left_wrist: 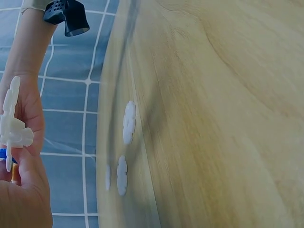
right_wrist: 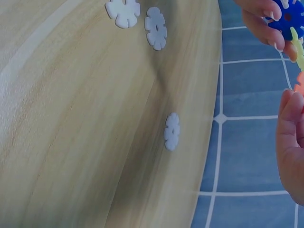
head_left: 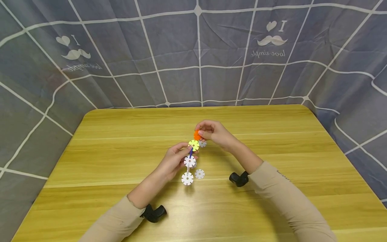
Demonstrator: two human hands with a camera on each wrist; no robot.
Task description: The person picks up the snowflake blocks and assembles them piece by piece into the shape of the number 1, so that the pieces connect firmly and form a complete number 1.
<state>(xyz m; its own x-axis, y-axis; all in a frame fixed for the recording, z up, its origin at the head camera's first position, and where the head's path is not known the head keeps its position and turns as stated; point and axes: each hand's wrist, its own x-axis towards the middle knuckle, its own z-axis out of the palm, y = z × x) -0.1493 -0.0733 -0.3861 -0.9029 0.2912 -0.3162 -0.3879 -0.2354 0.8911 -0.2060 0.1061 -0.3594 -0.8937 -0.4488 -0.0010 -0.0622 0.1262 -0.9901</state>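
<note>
My left hand [head_left: 173, 160] holds a chain of notched plastic discs, its thumb by the blue disc [head_left: 191, 153]. A yellow disc [head_left: 195, 143] tops the chain. Two white discs hang toward the near side, an upper one [head_left: 187, 163] and a lower one [head_left: 185, 180]. Pinched between thumb and fingers of my right hand [head_left: 214, 132] is an orange disc [head_left: 197, 136]. Its edge meets the yellow disc in the right wrist view, where the blue disc [right_wrist: 287, 26] shows face-on between the left fingers. The left wrist view shows a white disc [left_wrist: 6, 126] edge-on over the left palm.
Several loose white discs lie flat on the wooden table [head_left: 121, 161], one [head_left: 197, 173] beside the chain and another [head_left: 203, 144] behind the yellow disc. Black camera mounts sit at the left wrist [head_left: 155, 214] and right wrist [head_left: 239, 179]. A grey curtain [head_left: 178, 40] hangs behind.
</note>
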